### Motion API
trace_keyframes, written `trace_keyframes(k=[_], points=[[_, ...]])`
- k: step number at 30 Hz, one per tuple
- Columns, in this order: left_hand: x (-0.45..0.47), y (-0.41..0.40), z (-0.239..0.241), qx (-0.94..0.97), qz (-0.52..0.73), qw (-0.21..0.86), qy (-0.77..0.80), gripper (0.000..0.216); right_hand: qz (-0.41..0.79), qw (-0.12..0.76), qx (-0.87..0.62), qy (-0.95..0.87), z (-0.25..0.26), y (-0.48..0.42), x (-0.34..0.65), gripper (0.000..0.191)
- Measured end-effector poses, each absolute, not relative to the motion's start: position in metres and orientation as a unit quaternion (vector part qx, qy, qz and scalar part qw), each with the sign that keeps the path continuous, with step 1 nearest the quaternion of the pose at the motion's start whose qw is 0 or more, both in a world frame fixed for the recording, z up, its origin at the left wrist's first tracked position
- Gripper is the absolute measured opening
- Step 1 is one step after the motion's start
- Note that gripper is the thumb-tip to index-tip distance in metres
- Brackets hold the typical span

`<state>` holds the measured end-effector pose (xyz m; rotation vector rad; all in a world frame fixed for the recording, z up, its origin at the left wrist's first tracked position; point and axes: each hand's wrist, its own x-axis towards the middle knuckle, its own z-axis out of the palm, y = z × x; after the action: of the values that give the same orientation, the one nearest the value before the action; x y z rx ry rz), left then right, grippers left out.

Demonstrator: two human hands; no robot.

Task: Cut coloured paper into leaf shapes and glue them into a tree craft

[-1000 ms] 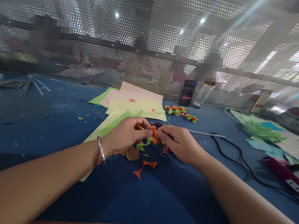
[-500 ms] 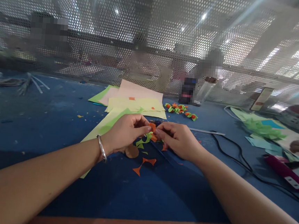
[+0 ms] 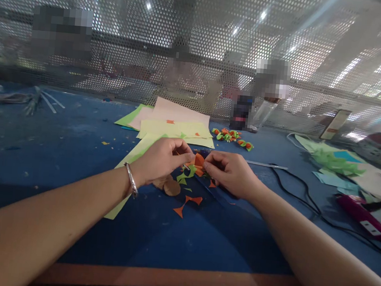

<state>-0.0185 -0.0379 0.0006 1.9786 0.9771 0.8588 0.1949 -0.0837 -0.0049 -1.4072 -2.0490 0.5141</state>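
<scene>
A small piece of orange paper (image 3: pixel 199 160) is pinched between the fingertips of my two hands, low over the table. My left hand (image 3: pixel 164 160), with a silver bangle on its wrist, has thumb and forefinger closed at the paper's left side. At its right edge, my right hand (image 3: pixel 231 171) is closed too, its lower fingers curled. Beneath lie light green paper scraps (image 3: pixel 184 176) and more orange bits. Two round brown discs (image 3: pixel 172 187) rest by my left palm, partly hidden. A cut orange scrap (image 3: pixel 188 200) lies nearer me.
Yellow and pink paper sheets (image 3: pixel 180 111) lie behind my hands. Orange-and-green twisted paper pieces (image 3: pixel 229 135) sit beyond my right hand. Rightward are a black cable (image 3: pixel 302 181), a magenta power strip (image 3: pixel 360 216) and green paper strips (image 3: pixel 337 162). A perforated metal screen (image 3: pixel 198 86) borders the back.
My fingertips have drawn slightly apart, and more of the orange paper shows between them. The view has shifted a little. Another person's hand at the right edge shows less.
</scene>
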Motion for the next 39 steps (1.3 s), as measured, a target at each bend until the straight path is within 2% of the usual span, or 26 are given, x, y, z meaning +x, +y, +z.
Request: trace_keyframes(k=[3,6,11,14,19,24,29,36,39], points=[[-0.027,-0.031,0.007,0.813,0.328,0.257,0.406,0.026,0.206,0.266,-0.532,-0.777,-0.004,-0.083,0.197,0.024],[-0.032,-0.024,0.009,0.833,0.303,0.197,0.418,0.032,0.230,0.219,-0.506,-0.802,-0.004,-0.083,0.197,0.024],[-0.035,-0.019,0.003,0.860,0.246,0.172,0.412,0.028,0.246,0.125,-0.482,-0.832,-0.007,-0.082,0.199,0.027],[-0.036,-0.018,-0.001,0.871,0.222,0.154,0.410,0.024,0.206,0.121,-0.513,-0.825,-0.004,-0.080,0.205,0.027],[-0.037,-0.017,0.001,0.868,0.251,0.138,0.404,0.021,0.099,0.107,-0.590,-0.794,0.006,-0.078,0.219,0.024],[-0.038,-0.017,0.004,0.866,0.265,0.096,0.412,0.026,0.109,0.053,-0.612,-0.782,0.010,-0.081,0.225,0.025],[-0.037,-0.017,0.000,0.868,0.258,0.113,0.409,0.024,0.142,0.014,-0.608,-0.781,0.013,-0.085,0.220,0.027],[-0.034,0.004,-0.017,0.910,0.186,0.020,0.371,0.043,0.095,-0.013,-0.596,-0.797,0.015,-0.086,0.218,0.025],[-0.035,0.014,-0.025,0.889,0.167,0.027,0.426,0.054,0.107,-0.016,-0.604,-0.789,0.018,-0.087,0.220,0.020]])
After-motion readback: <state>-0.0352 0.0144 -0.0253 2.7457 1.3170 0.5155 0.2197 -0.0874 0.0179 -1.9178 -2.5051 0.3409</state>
